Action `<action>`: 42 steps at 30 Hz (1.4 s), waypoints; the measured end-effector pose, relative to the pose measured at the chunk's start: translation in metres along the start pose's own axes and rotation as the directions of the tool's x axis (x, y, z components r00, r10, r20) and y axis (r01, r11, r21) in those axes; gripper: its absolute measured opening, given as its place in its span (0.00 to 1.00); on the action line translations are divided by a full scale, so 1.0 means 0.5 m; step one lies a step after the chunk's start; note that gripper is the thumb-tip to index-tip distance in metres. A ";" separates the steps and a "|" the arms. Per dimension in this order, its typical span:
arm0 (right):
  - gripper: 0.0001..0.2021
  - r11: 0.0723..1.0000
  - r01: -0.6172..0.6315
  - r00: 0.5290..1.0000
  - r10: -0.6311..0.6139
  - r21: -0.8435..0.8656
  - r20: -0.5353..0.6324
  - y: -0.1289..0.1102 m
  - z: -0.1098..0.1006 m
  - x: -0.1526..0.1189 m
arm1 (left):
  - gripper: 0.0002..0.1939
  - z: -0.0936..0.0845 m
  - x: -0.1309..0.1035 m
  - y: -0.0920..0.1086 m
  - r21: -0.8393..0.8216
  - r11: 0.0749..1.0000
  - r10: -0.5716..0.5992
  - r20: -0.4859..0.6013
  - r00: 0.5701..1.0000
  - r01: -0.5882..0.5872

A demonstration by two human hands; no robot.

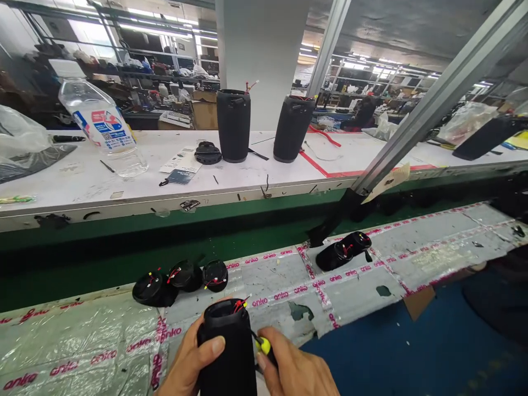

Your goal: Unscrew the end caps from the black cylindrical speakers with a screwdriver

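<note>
A black, cloth-covered cylindrical speaker body stands upright in front of me, with red wires and a yellow connector at its open top. My left hand is wrapped around its left side, thumb across the front. On the other side, my right hand grips a small hand tool with a yellow and black handle. The tool's dark, thin end points at the body's upper right edge; whether it touches is unclear. Beyond my left hand, three similar black bodies with red wires sit on the plastic-covered surface.
More black bodies lie to the right on the taped plastic covering. A white shelf behind holds a water bottle, two upright speaker bodies and a round black part. A metal post slants across the right.
</note>
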State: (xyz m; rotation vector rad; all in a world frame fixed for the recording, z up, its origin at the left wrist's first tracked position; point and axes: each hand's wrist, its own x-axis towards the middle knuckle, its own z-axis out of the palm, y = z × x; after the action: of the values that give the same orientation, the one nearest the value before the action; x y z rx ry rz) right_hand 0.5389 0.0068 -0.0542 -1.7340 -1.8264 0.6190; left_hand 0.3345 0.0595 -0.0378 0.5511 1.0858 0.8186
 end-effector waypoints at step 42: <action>0.10 0.845 0.193 0.981 -0.171 -0.498 0.090 -0.054 -0.013 0.016 | 0.40 0.017 0.017 0.027 0.543 0.810 0.296 -0.054 0.954 -0.221</action>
State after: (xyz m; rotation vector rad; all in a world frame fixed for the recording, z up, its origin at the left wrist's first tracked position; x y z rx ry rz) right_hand 0.5226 0.0125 -0.0311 -1.8334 -2.3000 0.0922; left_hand 0.3404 0.0742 -0.0291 1.1502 1.3962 0.7945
